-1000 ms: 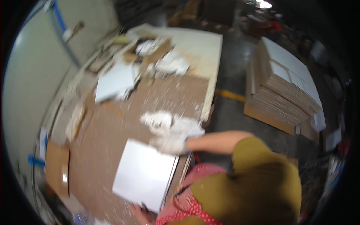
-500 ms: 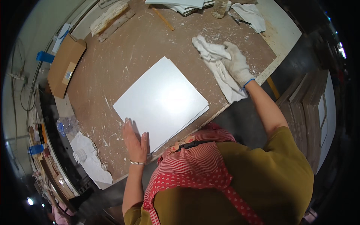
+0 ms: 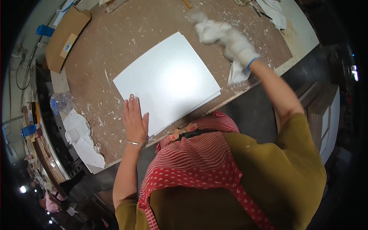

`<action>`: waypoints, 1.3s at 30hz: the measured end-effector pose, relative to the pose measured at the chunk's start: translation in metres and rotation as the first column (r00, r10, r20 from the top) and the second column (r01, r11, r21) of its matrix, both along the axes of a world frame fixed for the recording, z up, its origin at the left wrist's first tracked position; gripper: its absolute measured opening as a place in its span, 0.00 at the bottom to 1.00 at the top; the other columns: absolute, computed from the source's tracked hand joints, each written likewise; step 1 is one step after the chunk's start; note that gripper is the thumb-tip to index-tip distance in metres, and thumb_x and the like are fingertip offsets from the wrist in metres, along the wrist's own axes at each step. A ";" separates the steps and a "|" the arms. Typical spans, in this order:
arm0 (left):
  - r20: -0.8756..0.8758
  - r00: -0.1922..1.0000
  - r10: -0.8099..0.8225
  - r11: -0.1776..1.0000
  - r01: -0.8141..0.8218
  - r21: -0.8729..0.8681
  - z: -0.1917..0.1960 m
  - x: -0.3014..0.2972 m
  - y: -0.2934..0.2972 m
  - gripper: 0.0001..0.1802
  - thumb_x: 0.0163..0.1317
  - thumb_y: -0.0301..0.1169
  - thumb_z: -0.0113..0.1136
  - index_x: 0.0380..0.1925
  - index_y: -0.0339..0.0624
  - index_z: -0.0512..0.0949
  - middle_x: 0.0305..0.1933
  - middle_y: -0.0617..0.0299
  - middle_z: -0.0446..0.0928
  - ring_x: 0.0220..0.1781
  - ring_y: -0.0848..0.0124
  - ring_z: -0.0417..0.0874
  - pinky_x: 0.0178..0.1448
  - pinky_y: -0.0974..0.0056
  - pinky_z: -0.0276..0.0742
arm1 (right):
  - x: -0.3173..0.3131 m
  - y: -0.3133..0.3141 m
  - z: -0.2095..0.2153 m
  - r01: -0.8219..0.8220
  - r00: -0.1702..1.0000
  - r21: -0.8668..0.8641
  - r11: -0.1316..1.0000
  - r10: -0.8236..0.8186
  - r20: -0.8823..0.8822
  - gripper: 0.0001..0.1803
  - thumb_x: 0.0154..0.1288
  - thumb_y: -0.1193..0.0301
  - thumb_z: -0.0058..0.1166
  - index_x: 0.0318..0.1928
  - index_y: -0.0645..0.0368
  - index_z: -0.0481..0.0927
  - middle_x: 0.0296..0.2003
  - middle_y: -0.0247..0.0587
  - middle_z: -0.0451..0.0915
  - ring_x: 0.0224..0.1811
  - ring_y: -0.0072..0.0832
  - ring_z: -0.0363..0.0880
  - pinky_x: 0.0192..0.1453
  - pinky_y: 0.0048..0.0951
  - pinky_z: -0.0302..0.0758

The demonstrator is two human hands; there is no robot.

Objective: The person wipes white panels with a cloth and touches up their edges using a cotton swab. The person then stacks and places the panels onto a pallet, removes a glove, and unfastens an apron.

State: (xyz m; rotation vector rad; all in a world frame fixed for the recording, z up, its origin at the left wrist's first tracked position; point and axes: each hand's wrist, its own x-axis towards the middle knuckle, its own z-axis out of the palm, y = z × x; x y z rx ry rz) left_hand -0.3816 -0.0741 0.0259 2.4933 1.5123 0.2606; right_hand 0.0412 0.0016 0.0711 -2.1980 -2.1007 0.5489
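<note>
A stack of glossy white panels (image 3: pixel 165 76) lies on the brown worktable, its near edge close to the table's front edge. Bare and flat, my left hand (image 3: pixel 135 120) rests at the panels' left edge with its fingers stretched out. Off to the right, my right hand (image 3: pixel 240 46) wears a white work glove and is smeared by motion. It is closed on a crumpled white cloth (image 3: pixel 238 74), which hangs out below the glove and bunches up ahead of it. Glove and cloth blend together, so the exact grip is partly hidden.
White specks dot the brown worktable (image 3: pixel 153 25). An open cardboard box (image 3: pixel 63 42) stands at the far left. Nearer are a clear plastic bottle (image 3: pixel 63 102) and a torn white sheet (image 3: pixel 82 140). Another cloth (image 3: pixel 273 13) lies far right; stacked boards (image 3: pixel 324 111) stand beyond the table.
My right hand has taken up the cloth and moved it slightly left and away from me. My left hand's fingers have straightened along the panel edge. The whole view has shifted.
</note>
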 end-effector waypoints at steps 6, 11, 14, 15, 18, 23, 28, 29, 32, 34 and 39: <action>-0.137 0.984 -0.116 0.992 0.122 0.039 0.030 0.026 0.014 0.27 0.61 0.36 0.52 0.61 0.43 0.66 0.66 0.53 0.62 0.67 0.55 0.61 0.67 0.50 0.56 | 0.063 0.001 -0.016 0.202 0.979 0.410 0.889 -0.174 -0.105 0.24 0.64 0.62 0.53 0.58 0.58 0.71 0.54 0.52 0.73 0.58 0.42 0.70 0.62 0.32 0.64; 0.268 0.861 -0.433 0.881 0.467 -0.073 0.035 0.109 0.007 0.25 0.50 0.31 0.64 0.52 0.51 0.75 0.44 0.57 0.73 0.45 0.61 0.74 0.50 0.58 0.71 | 0.014 -0.008 -0.029 0.187 0.982 0.357 0.915 -0.160 -0.105 0.23 0.63 0.61 0.52 0.55 0.60 0.71 0.51 0.55 0.73 0.55 0.50 0.70 0.60 0.38 0.67; 0.090 0.854 -0.512 0.858 0.513 0.005 0.036 0.131 0.007 0.23 0.51 0.36 0.63 0.50 0.58 0.75 0.42 0.62 0.71 0.43 0.65 0.74 0.44 0.61 0.70 | 0.018 -0.014 -0.048 0.113 0.990 0.477 0.872 -0.139 0.020 0.22 0.61 0.63 0.52 0.54 0.59 0.72 0.51 0.54 0.72 0.55 0.51 0.69 0.59 0.40 0.68; 0.089 0.846 -0.525 0.850 0.527 -0.001 0.035 0.129 0.007 0.22 0.52 0.38 0.62 0.50 0.59 0.75 0.43 0.63 0.70 0.44 0.66 0.74 0.43 0.61 0.69 | 0.015 -0.017 -0.048 0.161 0.984 0.440 0.883 -0.180 0.001 0.22 0.59 0.65 0.53 0.54 0.58 0.72 0.51 0.53 0.71 0.54 0.51 0.69 0.58 0.41 0.68; 0.096 0.819 -0.566 0.823 0.569 -0.003 0.038 0.119 0.006 0.23 0.52 0.38 0.62 0.51 0.59 0.75 0.42 0.65 0.70 0.43 0.67 0.74 0.43 0.62 0.69 | 0.010 -0.021 -0.040 0.212 0.972 0.396 0.893 -0.234 0.008 0.22 0.59 0.65 0.54 0.54 0.57 0.72 0.50 0.53 0.71 0.53 0.50 0.70 0.58 0.42 0.68; 0.056 0.814 -0.578 0.813 0.581 -0.047 0.045 0.125 0.009 0.21 0.53 0.37 0.60 0.49 0.56 0.75 0.45 0.64 0.71 0.47 0.67 0.75 0.43 0.63 0.69 | 0.012 -0.020 -0.042 0.203 0.978 0.424 0.883 -0.203 -0.046 0.23 0.59 0.65 0.54 0.55 0.56 0.72 0.50 0.54 0.71 0.53 0.50 0.70 0.57 0.42 0.69; 0.241 0.777 -0.582 0.780 0.617 -0.106 0.045 0.099 0.014 0.12 0.54 0.34 0.60 0.39 0.45 0.78 0.43 0.59 0.74 0.47 0.64 0.76 0.47 0.59 0.72 | 0.014 -0.016 -0.036 0.227 0.973 0.379 0.897 -0.228 -0.042 0.23 0.59 0.64 0.55 0.55 0.56 0.72 0.51 0.54 0.72 0.54 0.50 0.70 0.58 0.40 0.69; 0.300 0.809 -0.505 0.828 0.552 -0.095 0.042 0.092 0.013 0.09 0.54 0.33 0.61 0.33 0.42 0.79 0.44 0.57 0.76 0.48 0.60 0.77 0.51 0.58 0.72 | 0.016 -0.013 -0.030 0.228 0.973 0.381 0.896 -0.228 -0.045 0.23 0.59 0.64 0.55 0.55 0.56 0.72 0.51 0.54 0.72 0.54 0.50 0.70 0.58 0.40 0.69; 0.287 0.902 -0.322 0.941 0.338 -0.006 0.041 0.079 0.037 0.13 0.54 0.34 0.62 0.37 0.40 0.76 0.49 0.54 0.73 0.52 0.56 0.74 0.51 0.56 0.70 | 0.020 -0.001 -0.006 0.303 0.929 0.197 0.932 -0.243 -0.280 0.24 0.61 0.62 0.56 0.56 0.55 0.72 0.51 0.55 0.73 0.54 0.49 0.71 0.59 0.37 0.68; 0.191 0.952 -0.239 0.970 0.226 0.085 0.049 0.088 0.055 0.23 0.57 0.36 0.59 0.53 0.41 0.72 0.59 0.49 0.68 0.61 0.50 0.68 0.62 0.53 0.65 | 0.011 0.013 0.013 0.402 0.740 0.173 0.899 -0.208 -0.639 0.24 0.61 0.61 0.56 0.55 0.59 0.72 0.51 0.56 0.73 0.54 0.47 0.73 0.60 0.34 0.68; -0.158 0.963 -0.218 0.974 0.203 -0.103 0.022 0.088 0.055 0.41 0.62 0.55 0.47 0.68 0.41 0.53 0.73 0.51 0.50 0.74 0.50 0.48 0.71 0.45 0.43 | -0.090 0.072 0.032 -0.127 0.957 0.417 0.900 0.221 -0.187 0.14 0.59 0.71 0.51 0.45 0.60 0.76 0.46 0.53 0.76 0.50 0.44 0.76 0.56 0.37 0.72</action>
